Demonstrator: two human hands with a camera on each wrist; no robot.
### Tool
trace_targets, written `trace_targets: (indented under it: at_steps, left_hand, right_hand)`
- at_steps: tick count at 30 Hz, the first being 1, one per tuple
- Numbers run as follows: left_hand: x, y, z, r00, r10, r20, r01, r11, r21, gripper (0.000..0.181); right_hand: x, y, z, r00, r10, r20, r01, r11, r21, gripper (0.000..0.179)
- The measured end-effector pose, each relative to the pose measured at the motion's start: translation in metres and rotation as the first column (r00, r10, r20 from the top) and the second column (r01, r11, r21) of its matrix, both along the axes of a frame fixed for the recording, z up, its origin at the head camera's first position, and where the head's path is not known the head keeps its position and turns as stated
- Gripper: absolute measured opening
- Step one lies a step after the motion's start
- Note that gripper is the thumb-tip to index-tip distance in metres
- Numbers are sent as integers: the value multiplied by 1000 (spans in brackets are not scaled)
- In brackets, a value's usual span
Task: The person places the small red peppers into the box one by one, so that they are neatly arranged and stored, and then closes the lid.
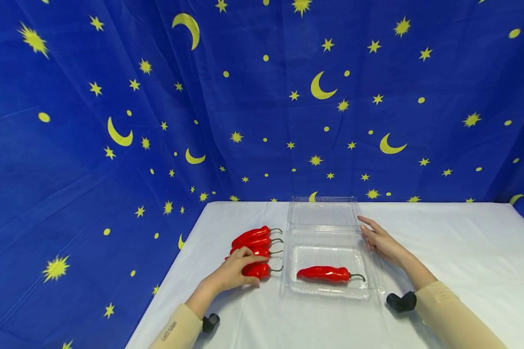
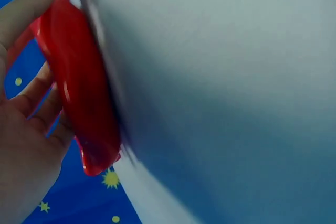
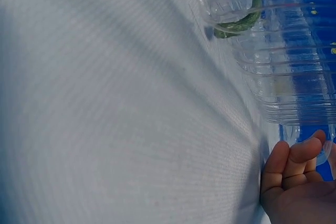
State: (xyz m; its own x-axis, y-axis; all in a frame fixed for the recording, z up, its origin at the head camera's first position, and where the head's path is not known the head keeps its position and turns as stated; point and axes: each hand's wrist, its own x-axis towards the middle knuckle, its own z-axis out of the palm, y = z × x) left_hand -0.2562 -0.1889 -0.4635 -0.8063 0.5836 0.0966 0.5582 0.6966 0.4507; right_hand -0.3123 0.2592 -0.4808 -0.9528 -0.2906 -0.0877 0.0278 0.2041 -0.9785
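In the head view, my left hand grips the nearest red pepper of a group on the white table. The left wrist view shows the thumb laid over that pepper near its stem end, with the other fingers behind it. Several more red peppers lie side by side just beyond, green stems to the right. An opened clear plastic clamshell container holds one red pepper lying lengthwise in its base. At the container's right edge, near the hinge, my right hand holds the rim with bent fingers.
The container's clear lid is folded back toward the table's far edge. A white cloth covers the table. Behind and to the left hangs a blue curtain with yellow stars and moons. Black wrist-worn devices sit at both sleeves.
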Motion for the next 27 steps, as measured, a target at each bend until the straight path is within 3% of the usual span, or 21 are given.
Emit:
trace_targets:
  at_steps: [5, 12, 19, 24, 27]
  left_hand:
    - [5, 2, -4, 999, 13, 36, -12, 1000, -23, 62]
    - [2, -2, -10, 996, 15, 83, -12, 999, -36, 61]
    - [0, -3, -13, 987, 15, 159, -19, 1000, 21, 60]
    - [-2, -4, -7, 970, 32, 240, -54, 995, 85, 63]
    - [-3, -4, 1, 967, 41, 252, -71, 992, 108, 66]
  right_hand:
    - [0, 0, -1, 1000, 0, -3, 0, 1000, -12, 65]
    - [1, 0, -1, 1000, -2, -14, 2, 1000, -20, 64]
    - [-1, 0, -3, 1000, 1, -2, -1, 1000, -20, 63]
    - [-1, -1, -3, 1000, -7, -1, 7, 999, -35, 62]
    - [-1, -1, -2, 1000, -9, 0, 9, 999, -32, 62]
